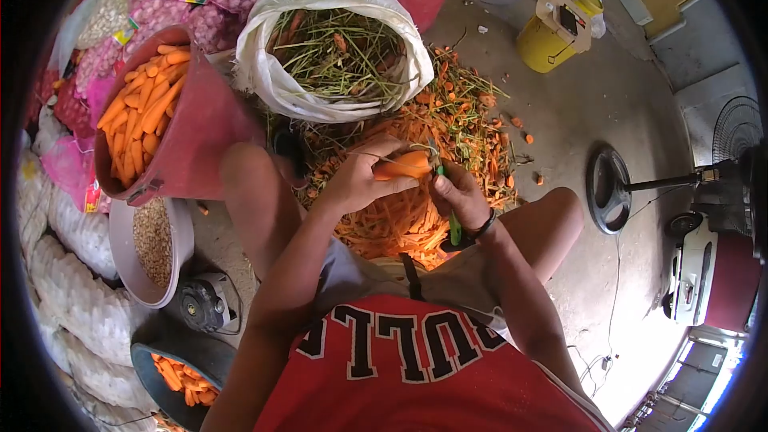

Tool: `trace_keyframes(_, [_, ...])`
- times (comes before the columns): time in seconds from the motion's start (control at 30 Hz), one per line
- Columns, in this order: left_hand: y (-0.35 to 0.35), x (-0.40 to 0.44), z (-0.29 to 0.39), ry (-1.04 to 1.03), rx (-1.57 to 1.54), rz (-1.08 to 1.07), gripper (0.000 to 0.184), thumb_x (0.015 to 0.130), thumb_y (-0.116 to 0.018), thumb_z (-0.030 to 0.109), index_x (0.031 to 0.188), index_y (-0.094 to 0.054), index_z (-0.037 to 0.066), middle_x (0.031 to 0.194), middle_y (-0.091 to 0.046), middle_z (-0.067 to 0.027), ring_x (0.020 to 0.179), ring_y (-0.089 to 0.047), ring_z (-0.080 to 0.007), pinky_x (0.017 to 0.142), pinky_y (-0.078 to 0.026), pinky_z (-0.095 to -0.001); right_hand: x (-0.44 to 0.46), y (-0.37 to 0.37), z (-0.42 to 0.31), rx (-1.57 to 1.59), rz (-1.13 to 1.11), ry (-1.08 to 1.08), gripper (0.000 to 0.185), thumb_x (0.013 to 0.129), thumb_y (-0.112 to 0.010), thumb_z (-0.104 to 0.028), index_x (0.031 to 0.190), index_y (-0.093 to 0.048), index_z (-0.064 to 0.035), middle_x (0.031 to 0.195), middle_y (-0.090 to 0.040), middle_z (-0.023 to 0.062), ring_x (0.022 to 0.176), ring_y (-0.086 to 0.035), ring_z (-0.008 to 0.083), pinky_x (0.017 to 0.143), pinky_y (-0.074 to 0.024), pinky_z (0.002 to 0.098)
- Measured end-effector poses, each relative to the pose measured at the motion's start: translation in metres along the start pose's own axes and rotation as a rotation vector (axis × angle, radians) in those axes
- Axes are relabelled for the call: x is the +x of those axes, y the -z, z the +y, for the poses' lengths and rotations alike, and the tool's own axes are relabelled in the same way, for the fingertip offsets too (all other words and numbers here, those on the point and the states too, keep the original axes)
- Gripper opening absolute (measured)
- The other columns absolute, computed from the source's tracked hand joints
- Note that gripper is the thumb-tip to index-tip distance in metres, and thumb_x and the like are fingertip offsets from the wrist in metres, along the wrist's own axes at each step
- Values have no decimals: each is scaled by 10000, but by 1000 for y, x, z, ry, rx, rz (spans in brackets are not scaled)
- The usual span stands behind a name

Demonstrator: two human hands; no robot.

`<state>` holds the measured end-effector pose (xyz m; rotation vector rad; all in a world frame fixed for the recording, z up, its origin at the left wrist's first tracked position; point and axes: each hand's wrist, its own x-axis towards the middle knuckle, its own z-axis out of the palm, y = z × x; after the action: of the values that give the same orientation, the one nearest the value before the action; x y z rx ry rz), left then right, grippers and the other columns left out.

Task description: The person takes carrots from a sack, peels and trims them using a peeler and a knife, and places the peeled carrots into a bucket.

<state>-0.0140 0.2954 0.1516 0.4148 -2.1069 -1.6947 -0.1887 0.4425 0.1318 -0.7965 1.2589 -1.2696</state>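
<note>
My left hand is closed around a carrot, whose cut-looking end points right. A thin strand curls over the top of the carrot. In my right hand is a green peeler, its handle showing below the fist and its head against the carrot's right end. The blade is too small to make out. Both hands meet above a heap of orange peelings between my knees.
A white sack of carrot tops stands ahead. At left are a red tub of peeled carrots, a basin of pale pieces and a dark bucket with carrots. A yellow bucket and a fan stand are at right.
</note>
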Motion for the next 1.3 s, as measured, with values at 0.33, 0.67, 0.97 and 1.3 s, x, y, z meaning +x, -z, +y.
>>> trace_keyframes(0.33, [-2,-3,5,-97,171,-24,490,747,-809,222,1159,-638,21,1080,-629,-102,1000,-618,-242,896,-477,-340,1,-15,-1,-105,-3,87,549,884,-648,-515,952,-574,24,621,-492,-25,494,-424,54,432,-324,227])
trace_keyframes(0.67, [-4,-3,-3,-161,260,-32,415,761,-787,164,1097,-637,-27,1019,-624,-101,929,-634,-235,820,-500,-320,-6,-28,27,-51,125,130,490,965,-536,-482,798,-575,-23,579,-466,-38,528,-395,56,478,-303,228])
trace_keyframes(0.97, [-4,-6,-7,-175,253,-51,425,745,-788,132,1097,-628,-45,1023,-619,-116,922,-634,-258,813,-500,-328,-13,-34,37,-23,169,107,470,996,-496,-440,812,-595,-20,581,-461,-59,520,-382,40,470,-285,227])
trace_keyframes(1.3, [-9,-8,-10,-129,307,1,459,721,-776,142,1132,-644,-15,1062,-619,-135,963,-627,-319,843,-499,-376,-8,-39,45,137,230,46,484,1012,-467,-423,635,-461,-119,490,-360,-52,390,-281,50,373,-208,234])
